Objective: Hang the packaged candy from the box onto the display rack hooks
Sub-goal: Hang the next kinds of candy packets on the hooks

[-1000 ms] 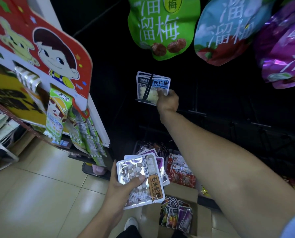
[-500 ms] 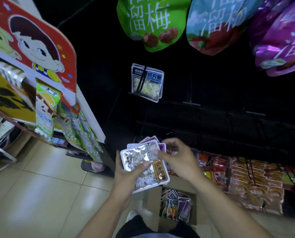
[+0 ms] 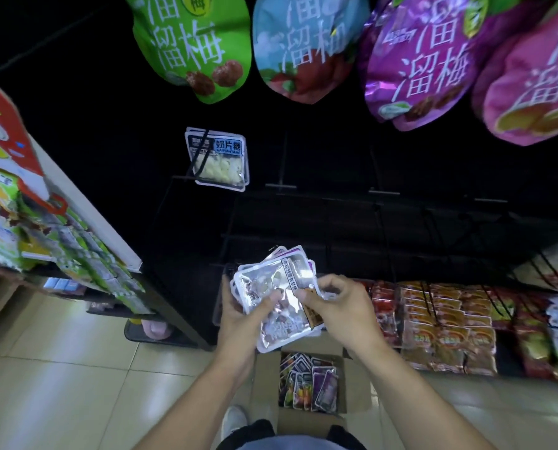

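Change since earlier frame: right hand [image 3: 339,311] is back from the hung packet [image 3: 218,160] and now sits on the stack of candy packets [image 3: 276,302]; view has tipped upward, bringing more of the large hanging bags [image 3: 193,43] into sight at 12 o'clock.
Task item location: stack is at frame centre, above the open box [image 3: 311,381] on the floor at 6 o'clock; more packets lie inside that box.
Rack status: one packet hangs on a hook at 11 o'clock from the hands; empty dark hooks [image 3: 280,186] extend toward 1 o'clock.
Left hand: left hand [image 3: 242,319] cradles the stack from beneath, thumb pressed across the top packet's face, fingers wrapped behind.
Right hand: thumb and forefinger pinch the top packet's right edge, remaining fingers curled; wrist bent inward.
Step in hand: judged to be peeling off the top packet for hanging.
Risk 1: foil faces look slick; two packets may lift together, or the fanned stack may slide from the left hand into the box.
Risk 2: hooks are dark against a dark rack; the hang hole could miss the tip.
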